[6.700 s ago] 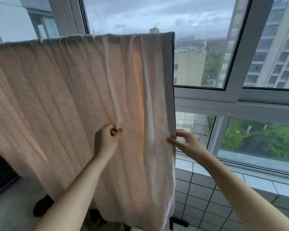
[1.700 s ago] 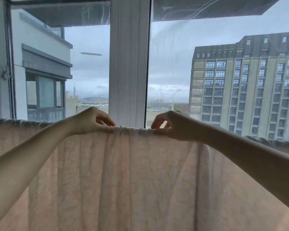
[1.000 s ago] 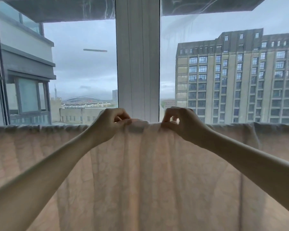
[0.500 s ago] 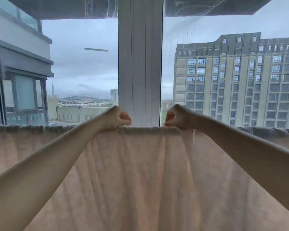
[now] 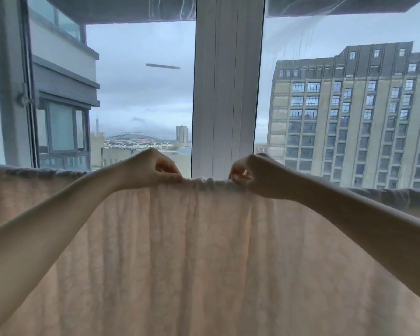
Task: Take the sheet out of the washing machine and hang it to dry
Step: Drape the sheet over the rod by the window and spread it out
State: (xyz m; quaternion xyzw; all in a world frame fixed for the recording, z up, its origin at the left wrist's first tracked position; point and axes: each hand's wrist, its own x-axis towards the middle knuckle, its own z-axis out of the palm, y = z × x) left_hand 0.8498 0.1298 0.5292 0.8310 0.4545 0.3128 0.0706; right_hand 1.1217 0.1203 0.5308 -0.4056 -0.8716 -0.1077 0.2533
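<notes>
A pale pink sheet (image 5: 204, 258) hangs in front of me, draped over a hidden rail that runs across the whole view at about mid height. Its top fold is bunched into small wrinkles between my hands. My left hand (image 5: 153, 169) pinches the top edge just left of centre. My right hand (image 5: 255, 175) pinches the same edge just right of centre. Both arms reach forward and up. The sheet fills the lower half of the view and hides everything below.
Close behind the sheet stands a white window post (image 5: 226, 93) between two large panes. An open window frame (image 5: 27, 93) is at the left. Buildings show outside.
Since half a second ago my hands have slid a little along the top edge and the fold between them has bunched up. Several seconds ago I held the sheet's lower right side.
</notes>
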